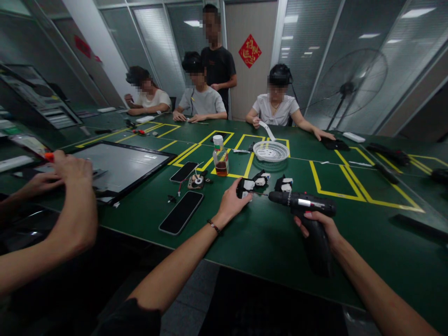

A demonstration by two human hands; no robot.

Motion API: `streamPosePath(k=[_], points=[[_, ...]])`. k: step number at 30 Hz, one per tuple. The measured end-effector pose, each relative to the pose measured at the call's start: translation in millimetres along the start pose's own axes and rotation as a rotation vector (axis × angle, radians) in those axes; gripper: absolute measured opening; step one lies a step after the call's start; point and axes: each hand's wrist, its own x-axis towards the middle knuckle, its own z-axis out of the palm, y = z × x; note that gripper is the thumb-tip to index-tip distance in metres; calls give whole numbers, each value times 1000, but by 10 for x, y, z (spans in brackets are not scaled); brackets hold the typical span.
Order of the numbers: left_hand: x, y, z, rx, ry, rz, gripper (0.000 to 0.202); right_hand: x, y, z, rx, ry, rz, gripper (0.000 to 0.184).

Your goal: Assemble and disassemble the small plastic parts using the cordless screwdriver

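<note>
My right hand (pixel 320 226) is closed around the grip of a black cordless drill (pixel 311 205), whose long thin bit (pixel 261 193) points left. My left hand (pixel 233 200) grips a small black-and-white part (pixel 248 185), and the bit's tip reaches up to it. Whether the tip touches the part I cannot tell. Just behind lie two similar black-and-white pieces, one piece (pixel 262 178) near my left fingers and another piece (pixel 286 184) above the drill's chuck.
Left of my hand lie a smartphone (pixel 182 213), a second phone (pixel 184 171) and a small motor-like part (pixel 199 181) with wires. Behind stand a bottle (pixel 221 158) and a white basket (pixel 271 151). A co-worker's arms (pixel 75 205) work over a flat panel (pixel 129 163). Others sit across the green table (pixel 245 247).
</note>
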Motion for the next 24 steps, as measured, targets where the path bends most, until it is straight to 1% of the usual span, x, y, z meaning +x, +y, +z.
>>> streamPosePath(k=[10,15,17,20,22,24], points=[[9,-64,33,-11,6,-17,66,-14,-23,32,16,-10,-2,34],[34,-97,25,-50,21,-85,68,-60,-77,7,-10,-1,0,35],[45,-101,18,-74,30,-111,69,-134,-126,-11,5,45,-10,34],[56,-101,23,-112,37,-121,69,-340,-196,-77,50,156,-30,31],[57,-97,38,-136,41,-123,70,-526,-216,-172,67,237,1,33],[54,-87,54,-150,38,-122,70,-720,-205,-321,81,335,14,33]])
